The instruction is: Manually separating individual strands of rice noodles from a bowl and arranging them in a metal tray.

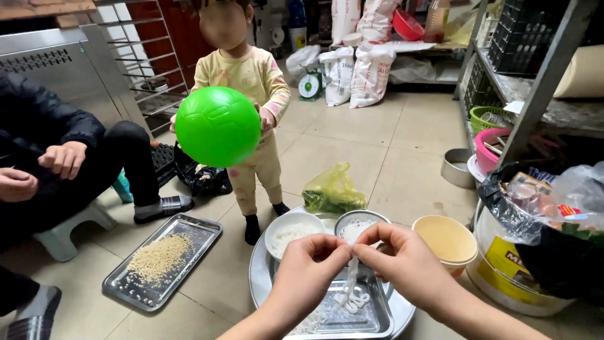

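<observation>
Covering the tiled floor (352,145): metal trays (126,286), bowls (448,239), sacks (371,75).

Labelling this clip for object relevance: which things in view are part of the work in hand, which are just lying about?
In hand:
- left hand and right hand, pinching a white noodle-like strip
- rectangular steel tray beneath
- round metal platter
- white bowl
- small steel bowl

Lying about:
- tan plastic bowl
- steel tray of grains
- green ball
- yellow-green plastic bag
- white sacks
</observation>
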